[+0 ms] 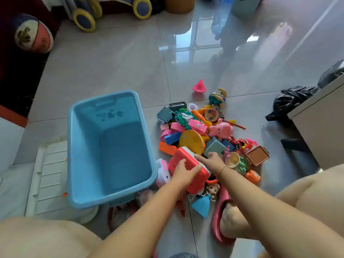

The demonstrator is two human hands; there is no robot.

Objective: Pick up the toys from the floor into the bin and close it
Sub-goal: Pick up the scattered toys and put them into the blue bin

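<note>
An open blue plastic bin point(78, 164) stands on the tiled floor with nothing inside it. Its white lid point(50, 175) lies flat to the left of it. To the bin's right lies a heap of colourful toys point(204, 131). Both hands hold a red and white toy case point(193, 175) at the near edge of the heap, just beside the bin's right wall. My left hand point(183, 171) grips its near side. My right hand point(211, 162) rests on its far top edge. A small doll in a blue dress point(204, 200) lies below the case.
A pink cone point(199, 86) sits apart, beyond the heap. A black plastic bag point(290, 101) and a white cabinet point(323, 127) stand at the right. A basketball point(33, 34) and a ride-on toy point(111, 8) are at the far left. My slippered foot point(229, 218) is near the doll.
</note>
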